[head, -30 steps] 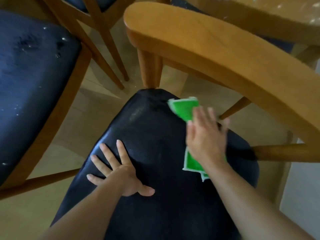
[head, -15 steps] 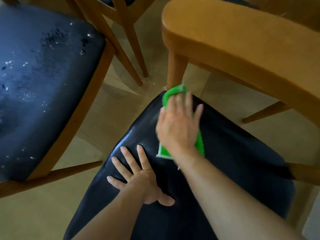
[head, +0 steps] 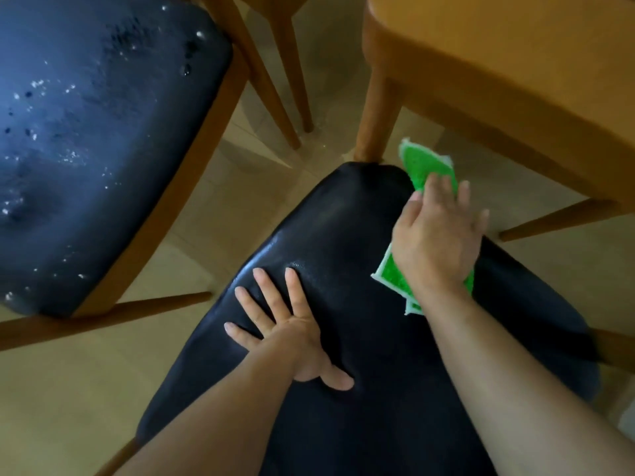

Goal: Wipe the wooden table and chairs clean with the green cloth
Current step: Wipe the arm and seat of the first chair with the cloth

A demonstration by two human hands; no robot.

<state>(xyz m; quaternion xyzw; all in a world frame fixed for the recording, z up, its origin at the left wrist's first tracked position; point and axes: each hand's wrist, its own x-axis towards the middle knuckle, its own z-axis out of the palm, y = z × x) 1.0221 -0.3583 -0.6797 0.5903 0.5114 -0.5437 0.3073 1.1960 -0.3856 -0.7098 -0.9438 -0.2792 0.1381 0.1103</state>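
So, cloth: green cloth [head: 427,173] sits flat under the right hand [head: 435,242], on the black chair seat [head: 343,235].
right hand: fingers straight, pressing.
left hand [head: 292,334]: splayed, bracing the seat.
feel: probably soft, light, floppy; palm it mid-cloth.

Home dining area, wooden chairs [head: 113,159], table [head: 515,63]

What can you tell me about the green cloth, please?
The green cloth is bright green with a nubbly texture and a pale stitched border. It lies flat along the right side of the black chair seat, its far end overhanging the edge. The right hand presses on its middle with straight fingers, hiding that part.
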